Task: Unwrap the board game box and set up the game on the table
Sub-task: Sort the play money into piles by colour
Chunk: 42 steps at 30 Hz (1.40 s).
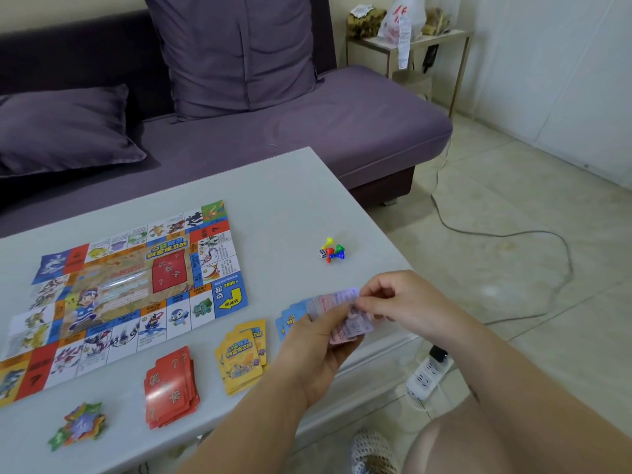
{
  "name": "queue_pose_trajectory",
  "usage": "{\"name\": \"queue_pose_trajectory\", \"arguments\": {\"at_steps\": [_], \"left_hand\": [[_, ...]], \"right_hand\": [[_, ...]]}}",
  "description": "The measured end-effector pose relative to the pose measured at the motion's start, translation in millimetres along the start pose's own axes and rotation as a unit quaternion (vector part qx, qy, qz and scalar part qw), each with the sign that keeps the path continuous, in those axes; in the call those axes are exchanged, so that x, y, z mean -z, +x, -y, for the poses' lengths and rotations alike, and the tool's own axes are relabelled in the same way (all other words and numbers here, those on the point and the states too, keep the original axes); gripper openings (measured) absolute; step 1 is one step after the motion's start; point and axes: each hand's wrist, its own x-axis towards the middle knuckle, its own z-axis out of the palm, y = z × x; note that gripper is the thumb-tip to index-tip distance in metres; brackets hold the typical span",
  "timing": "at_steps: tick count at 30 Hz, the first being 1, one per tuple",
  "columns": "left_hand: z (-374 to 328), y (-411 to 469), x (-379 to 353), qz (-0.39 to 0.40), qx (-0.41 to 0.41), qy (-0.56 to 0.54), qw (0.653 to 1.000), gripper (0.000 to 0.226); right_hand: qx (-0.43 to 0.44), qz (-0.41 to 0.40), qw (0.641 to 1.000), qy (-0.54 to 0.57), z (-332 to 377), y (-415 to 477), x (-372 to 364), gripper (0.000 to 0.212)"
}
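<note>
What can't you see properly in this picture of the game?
Head view only:
- Pink and purple paper money notes: numbers blurred, and the left hand and right hand cover parts.
- Blue card stack: mostly behind the left hand.
- Colourful paper game board: left corner cut off by the picture edge.
- White die: too small to read its dots.

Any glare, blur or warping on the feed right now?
Head view: a glare streak washes out print across the middle of the game board; wide-angle slightly bends the table edges; the paper money gripped by the left hand and pinched by the right hand is soft, print unreadable.
</note>
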Motion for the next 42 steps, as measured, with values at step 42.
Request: {"name": "queue_pose_trajectory", "arguments": {"at_steps": [42], "left_hand": [[-51.8, 16.1, 28.2, -0.078, 0.011, -0.085, 0.993, 0.008]], "right_hand": [[-0.035, -0.048, 0.977, -0.207, 4.1, 96.5, -7.8, 0.011]]}}
